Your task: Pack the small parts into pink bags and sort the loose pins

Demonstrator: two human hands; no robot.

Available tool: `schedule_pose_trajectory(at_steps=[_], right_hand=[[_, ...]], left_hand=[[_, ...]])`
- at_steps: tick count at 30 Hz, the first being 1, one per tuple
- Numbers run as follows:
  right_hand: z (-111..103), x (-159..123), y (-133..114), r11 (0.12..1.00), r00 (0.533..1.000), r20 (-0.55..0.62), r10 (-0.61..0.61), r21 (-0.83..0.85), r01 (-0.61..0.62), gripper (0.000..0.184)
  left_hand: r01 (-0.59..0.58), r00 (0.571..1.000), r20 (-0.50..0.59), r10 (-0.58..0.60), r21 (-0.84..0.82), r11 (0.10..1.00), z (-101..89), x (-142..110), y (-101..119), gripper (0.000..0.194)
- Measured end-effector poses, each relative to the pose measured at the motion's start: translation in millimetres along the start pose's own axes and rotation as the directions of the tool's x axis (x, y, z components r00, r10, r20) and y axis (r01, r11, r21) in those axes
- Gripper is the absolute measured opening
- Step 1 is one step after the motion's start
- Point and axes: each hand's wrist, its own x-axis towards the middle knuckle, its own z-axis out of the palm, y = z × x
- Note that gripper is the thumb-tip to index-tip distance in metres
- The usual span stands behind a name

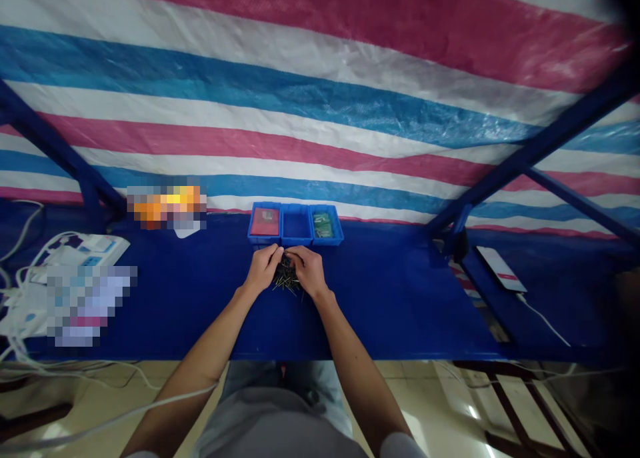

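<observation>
Cupping wire-leaded components (287, 278) with left hand (261, 269) and right hand (306, 271), near blue bins (295, 225)

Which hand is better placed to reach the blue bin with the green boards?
Probably the right hand: it sits closer to the blue bin holding green boards, while the left hand is farther away. Both hands are at the pile of thin pins.
</observation>
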Motion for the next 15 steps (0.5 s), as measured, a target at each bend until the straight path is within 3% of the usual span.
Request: schedule_pose_trajectory(at_steps=[7, 15], right_hand=[[-3.5, -0.8, 4.3, 1.000, 1.000, -0.012, -0.023, 0.016, 0.023, 0.027], [-5.2, -0.9, 0.8, 0.998, 0.998, 0.023, -0.060, -0.030, 0.061, 0.026]], left_hand=[[-0.038, 0.998, 0.053, 0.036, 0.035, 0.999, 0.2, 0.8, 2.7, 0.029], [-0.055, 0.996, 0.067, 0.054, 0.008, 0.998, 0.0, 1.3, 3.4, 0.034]])
